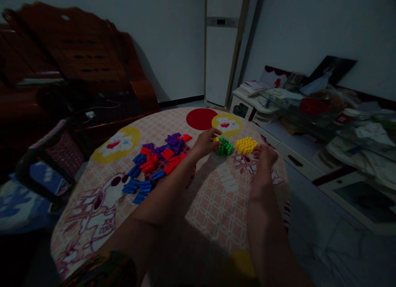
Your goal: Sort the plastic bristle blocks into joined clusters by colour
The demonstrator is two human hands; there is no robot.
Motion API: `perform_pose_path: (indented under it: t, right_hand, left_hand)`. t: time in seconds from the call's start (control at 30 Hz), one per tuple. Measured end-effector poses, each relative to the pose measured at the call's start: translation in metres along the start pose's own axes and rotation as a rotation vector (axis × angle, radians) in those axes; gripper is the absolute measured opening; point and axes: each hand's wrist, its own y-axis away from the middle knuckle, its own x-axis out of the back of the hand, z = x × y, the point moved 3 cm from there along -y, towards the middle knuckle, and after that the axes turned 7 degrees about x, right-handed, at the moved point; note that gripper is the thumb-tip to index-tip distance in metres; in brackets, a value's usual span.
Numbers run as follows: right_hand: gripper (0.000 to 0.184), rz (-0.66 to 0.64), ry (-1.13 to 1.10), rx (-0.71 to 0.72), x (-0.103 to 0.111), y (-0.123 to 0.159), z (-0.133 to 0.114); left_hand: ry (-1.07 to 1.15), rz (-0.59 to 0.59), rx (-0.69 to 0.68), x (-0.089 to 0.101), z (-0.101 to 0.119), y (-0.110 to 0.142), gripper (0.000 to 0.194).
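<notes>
Two hands (204, 144) (267, 155) are extending over one desk (213, 208). The desk is carrying one green cluster (225, 147), one yellow cluster (246, 145) and many overlapping, uncountable multicoloured pieces (149, 162).

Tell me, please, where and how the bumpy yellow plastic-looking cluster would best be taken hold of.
I'd pinch the bumpy yellow plastic-looking cluster at its right end, coming from the right, where the right hand is; the left end faces the bumpy green plastic-looking cluster. The yellow one looks low, so gripping near and far edges should suit.

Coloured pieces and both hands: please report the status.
Left hand at green pieces. Right hand beside yellow pieces. Grips unclear. Blue pieces lie left, not blocking.
</notes>
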Motion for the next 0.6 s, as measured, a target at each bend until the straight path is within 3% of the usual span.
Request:
perform_pose_path:
  t: [0.13,0.27,0.47,0.6]
  right_hand:
    - [0.006,0.005,0.014,-0.003,-0.001,0.000,0.000]
    - [0.005,0.009,0.012,0.001,-0.001,-0.002,0.001]
    - [0.007,-0.002,0.028,0.047,0.001,-0.003,0.006]
    - [0.010,-0.102,0.106,0.082,0.005,-0.004,0.007]
  left_hand:
    - [-0.173,0.134,-0.061,-0.022,0.020,-0.037,0.041]
    - [-0.410,0.058,-0.127,-0.044,0.033,-0.065,0.032]
    - [-0.594,-0.037,-0.113,-0.074,0.036,-0.088,0.057]
    - [-0.622,-0.035,-0.112,-0.080,0.039,-0.095,0.044]
